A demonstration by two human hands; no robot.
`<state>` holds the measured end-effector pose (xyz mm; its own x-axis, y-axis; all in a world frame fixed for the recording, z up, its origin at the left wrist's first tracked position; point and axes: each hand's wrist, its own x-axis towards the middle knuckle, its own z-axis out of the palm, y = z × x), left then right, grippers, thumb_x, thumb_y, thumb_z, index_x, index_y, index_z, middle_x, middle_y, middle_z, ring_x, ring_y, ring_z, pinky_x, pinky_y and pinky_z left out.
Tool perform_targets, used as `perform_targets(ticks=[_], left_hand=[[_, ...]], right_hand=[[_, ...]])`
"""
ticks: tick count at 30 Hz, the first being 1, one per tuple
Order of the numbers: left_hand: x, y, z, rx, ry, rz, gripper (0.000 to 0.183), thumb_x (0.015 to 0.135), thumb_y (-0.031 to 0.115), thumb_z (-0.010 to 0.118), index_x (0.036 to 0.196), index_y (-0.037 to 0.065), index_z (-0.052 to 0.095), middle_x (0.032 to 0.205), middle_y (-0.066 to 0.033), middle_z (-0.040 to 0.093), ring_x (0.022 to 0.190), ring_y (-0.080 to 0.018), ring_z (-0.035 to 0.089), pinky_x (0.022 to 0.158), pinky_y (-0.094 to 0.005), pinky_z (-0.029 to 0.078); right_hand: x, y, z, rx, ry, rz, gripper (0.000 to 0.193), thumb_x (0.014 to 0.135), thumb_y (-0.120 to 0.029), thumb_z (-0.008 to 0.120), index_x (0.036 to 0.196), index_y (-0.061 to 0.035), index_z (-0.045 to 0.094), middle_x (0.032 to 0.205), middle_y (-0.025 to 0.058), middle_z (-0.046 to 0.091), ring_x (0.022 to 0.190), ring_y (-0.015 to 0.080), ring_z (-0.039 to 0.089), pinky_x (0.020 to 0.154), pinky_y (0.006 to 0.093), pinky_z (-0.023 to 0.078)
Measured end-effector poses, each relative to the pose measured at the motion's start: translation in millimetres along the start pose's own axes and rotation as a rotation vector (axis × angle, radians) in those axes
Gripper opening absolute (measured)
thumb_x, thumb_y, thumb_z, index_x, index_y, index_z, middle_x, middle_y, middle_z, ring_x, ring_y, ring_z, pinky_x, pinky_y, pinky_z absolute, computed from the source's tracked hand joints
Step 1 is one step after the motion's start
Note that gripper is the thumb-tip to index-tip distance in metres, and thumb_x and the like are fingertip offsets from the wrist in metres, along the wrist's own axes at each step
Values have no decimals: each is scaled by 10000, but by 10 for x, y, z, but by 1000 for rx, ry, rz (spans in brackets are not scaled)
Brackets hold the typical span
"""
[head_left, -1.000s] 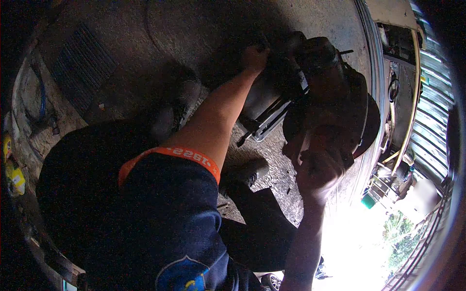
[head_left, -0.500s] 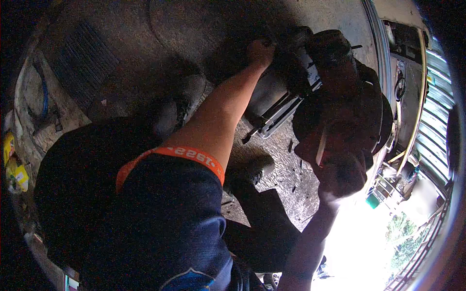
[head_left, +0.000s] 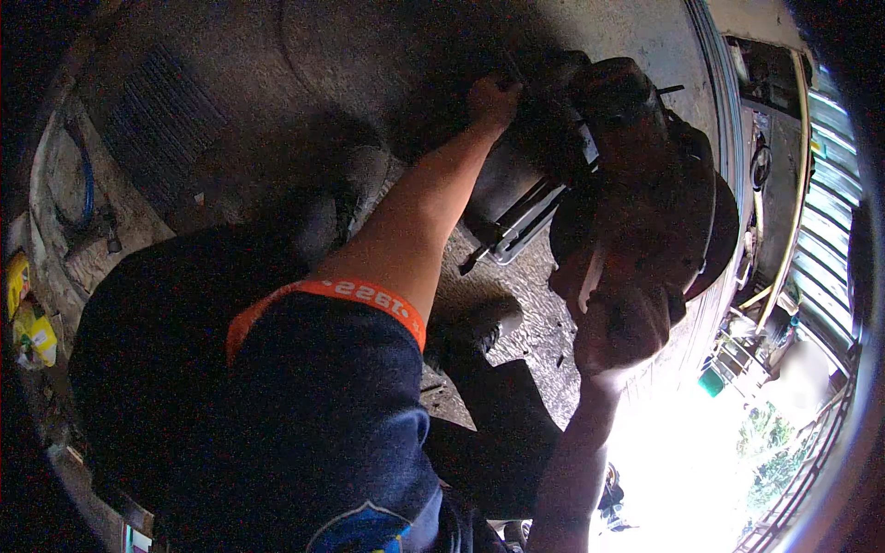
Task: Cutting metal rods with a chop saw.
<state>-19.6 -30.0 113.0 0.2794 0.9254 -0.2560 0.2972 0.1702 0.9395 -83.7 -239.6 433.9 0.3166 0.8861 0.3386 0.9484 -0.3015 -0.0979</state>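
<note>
My left arm stretches out to the far middle, where my left hand (head_left: 494, 101) is closed in a fist against a dark part; what it grips is lost in shadow. On the right stands a dark machine (head_left: 641, 198) with a rounded guard and motor housing, like a chop saw. My right hand (head_left: 622, 327) is wrapped round its near end, where the handle seems to be; deep shadow hides most of the fingers. Between my hands, to the left of the machine, lies its metal base (head_left: 521, 221) with rods and a slotted bar.
Small dark pieces lie on the rough floor (head_left: 553, 346) by the base. A ribbed dark mat (head_left: 171, 120) is at far left, with a blue hose (head_left: 88, 189) beside it. Yellow packages (head_left: 35, 332) sit at the left edge. Corrugated sheeting (head_left: 830, 221) borders the right, above strong glare.
My right hand has moved a little left and away from me, and the machine's upper part has swung left with it. My left hand stays in place.
</note>
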Motion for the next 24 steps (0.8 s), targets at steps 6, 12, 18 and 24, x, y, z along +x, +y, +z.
perform_targets(ticks=[6,12,18,24], left_hand=[[9,-59,35,-101,-4,60,334,796,280,704,1005,20,694,1034,-199,672,983,-363,636,878,-447,483],[-12,-82,-32,-3,4,225,302,823,291,683,978,33,708,1014,-210,673,962,-361,641,856,-449,481],[125,-291,144,-145,-23,228,303,842,268,661,1010,18,689,1010,-197,675,917,-371,643,817,-458,479],[61,-259,154,-278,-70,15,277,874,227,634,976,-24,685,1005,-194,682,899,-326,657,805,-404,486]], right_hand=[[-299,137,-27,40,111,164,124,713,-135,577,643,-41,620,641,52,633,611,243,607,685,382,453],[-585,176,53,354,845,645,479,938,-308,528,1257,45,473,1220,227,551,1093,351,585,899,430,495],[-493,196,307,411,702,671,512,868,-281,599,1235,65,508,1232,242,556,1136,371,554,956,456,444],[-30,443,-94,217,575,380,549,798,-253,670,1212,85,543,1244,256,561,1179,391,522,1014,482,393]])
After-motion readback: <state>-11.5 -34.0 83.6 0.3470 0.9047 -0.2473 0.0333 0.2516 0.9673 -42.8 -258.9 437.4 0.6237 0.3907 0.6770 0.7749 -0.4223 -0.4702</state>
